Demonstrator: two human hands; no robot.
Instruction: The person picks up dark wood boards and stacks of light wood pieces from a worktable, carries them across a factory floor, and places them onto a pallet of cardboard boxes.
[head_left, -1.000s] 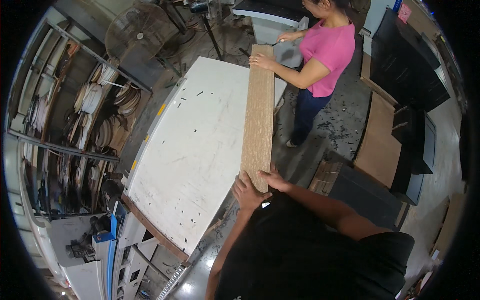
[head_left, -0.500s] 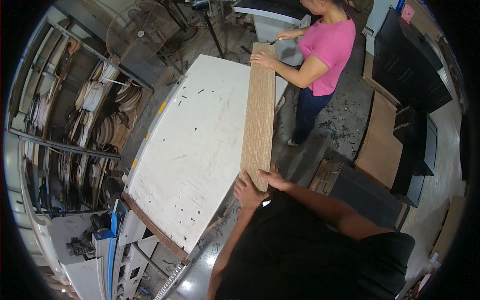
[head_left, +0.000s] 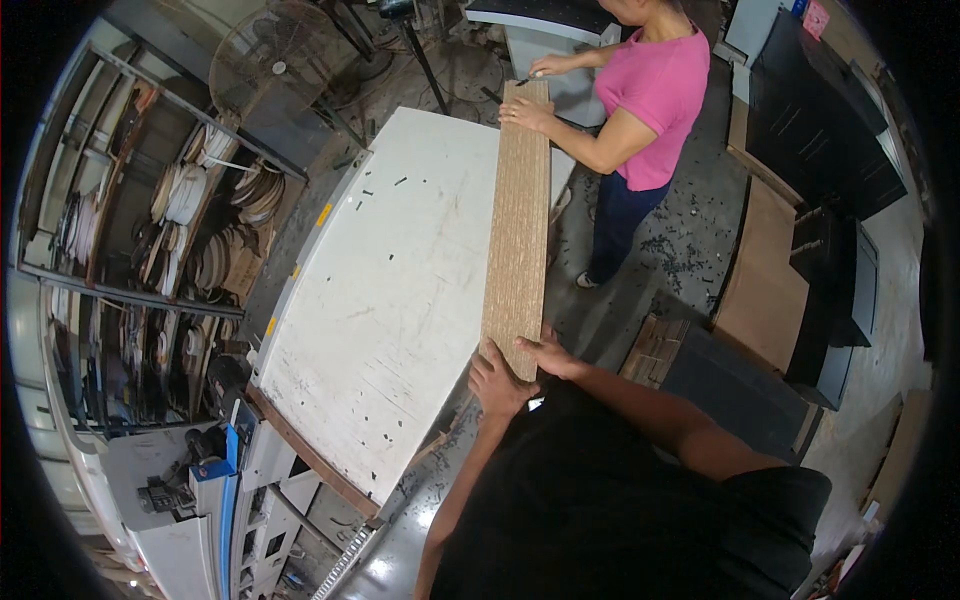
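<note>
A long narrow chipboard plank (head_left: 518, 220) lies along the right edge of a large white worktable (head_left: 390, 300). My left hand (head_left: 497, 380) grips the plank's near end from the left. My right hand (head_left: 548, 352) holds the same end from the right side. At the far end a person in a pink shirt (head_left: 655, 90) has both hands on the plank, one hand (head_left: 522, 112) resting flat on top.
A metal rack (head_left: 180, 230) with coiled edge banding stands left of the table. A floor fan (head_left: 265, 75) is at the back left. Dark and brown boards (head_left: 770, 280) are stacked at the right. A machine body (head_left: 210, 490) sits at the lower left.
The plank has slid a little away from me along the table, and the far person's hands moved with it. My hands keep their hold on the near end.
</note>
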